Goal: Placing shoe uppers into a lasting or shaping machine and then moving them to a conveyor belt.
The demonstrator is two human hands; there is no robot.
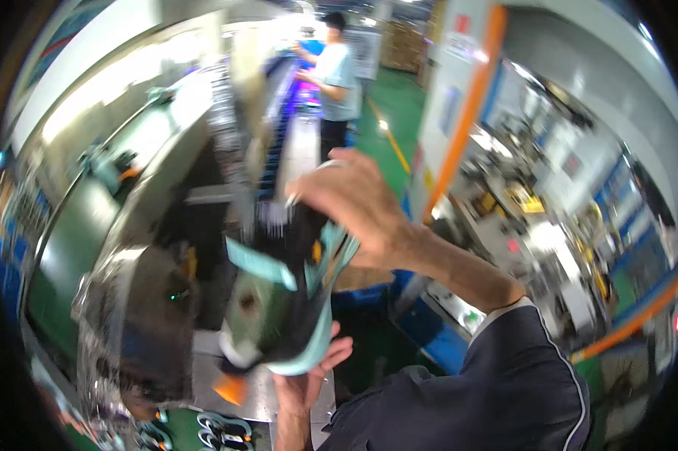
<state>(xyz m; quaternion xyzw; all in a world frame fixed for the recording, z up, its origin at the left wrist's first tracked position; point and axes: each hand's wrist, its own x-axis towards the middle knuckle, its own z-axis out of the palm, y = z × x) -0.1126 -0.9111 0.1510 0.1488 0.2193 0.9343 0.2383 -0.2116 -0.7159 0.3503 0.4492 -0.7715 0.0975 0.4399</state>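
A motion-blurred shoe [298,301] in black, dark green and light blue is tilted in front of me, held between my two hands. Curled over its upper end, my right hand [361,203] has bent fingers closed on it; what exactly they pinch is smeared. My left hand [309,379] cups the light blue sole side from below, its fingers partly hidden behind the shoe. An orange piece [229,389] shows at the shoe's lower end.
To the left runs a green conveyor belt [76,255] carrying another shoe [106,169]. Several shoes [225,430] lie low at the front. Ahead, a person [334,83] stands by a purple-lit machine line. Machinery with an orange-edged frame [467,113] fills the right.
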